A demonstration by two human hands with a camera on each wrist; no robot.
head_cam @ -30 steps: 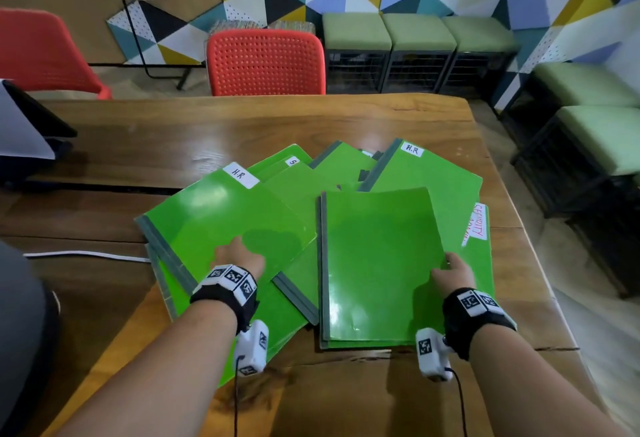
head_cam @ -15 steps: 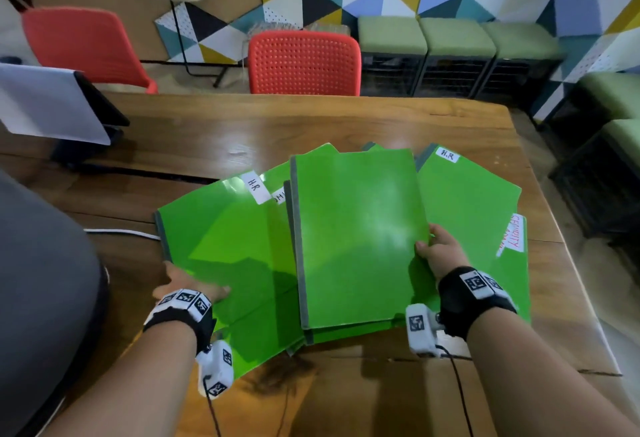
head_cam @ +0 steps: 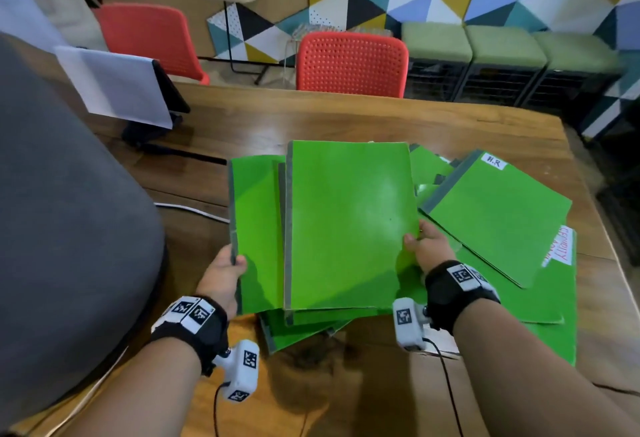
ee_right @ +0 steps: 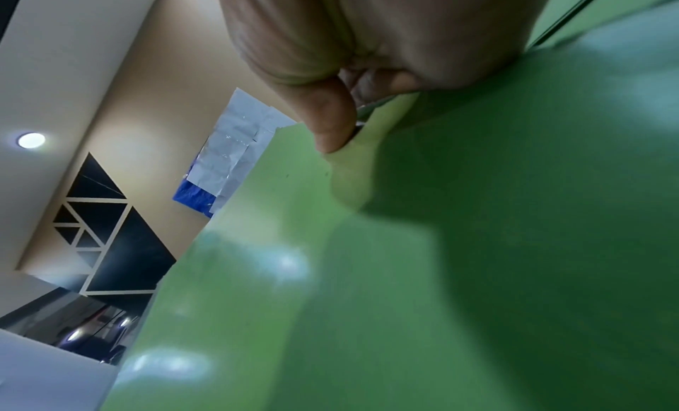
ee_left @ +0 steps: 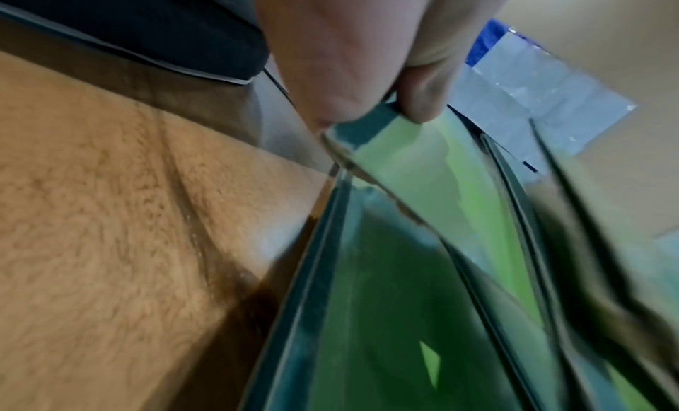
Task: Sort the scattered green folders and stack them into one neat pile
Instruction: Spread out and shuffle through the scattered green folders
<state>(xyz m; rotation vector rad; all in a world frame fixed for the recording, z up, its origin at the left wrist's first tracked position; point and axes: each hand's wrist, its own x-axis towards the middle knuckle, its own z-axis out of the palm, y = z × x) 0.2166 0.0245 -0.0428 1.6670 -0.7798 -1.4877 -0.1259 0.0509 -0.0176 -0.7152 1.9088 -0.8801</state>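
Note:
Several green folders with grey spines lie overlapped on the wooden table (head_cam: 346, 118). My left hand (head_cam: 228, 268) pinches the grey spine edge of a lifted green folder (head_cam: 256, 229), thumb on top; the left wrist view shows that spine (ee_left: 371, 121) between thumb and finger. My right hand (head_cam: 420, 244) grips the right edge of a plain green folder (head_cam: 349, 222) raised over the pile, thumb on its cover (ee_right: 441, 243). To the right lie a folder labelled H.R (head_cam: 495, 215) and one with red lettering (head_cam: 557, 298).
A red chair (head_cam: 351, 64) stands behind the table and another (head_cam: 149, 38) at the back left. A tablet stand with white paper (head_cam: 121, 87) sits at the left. A white cable (head_cam: 190, 210) runs on the table. A grey shape (head_cam: 69, 229) fills the left foreground.
Both hands have lifted their folders and brought them together toward the middle; the left folder has swung from slanted to upright, its spine now pinched. The view has shifted left.

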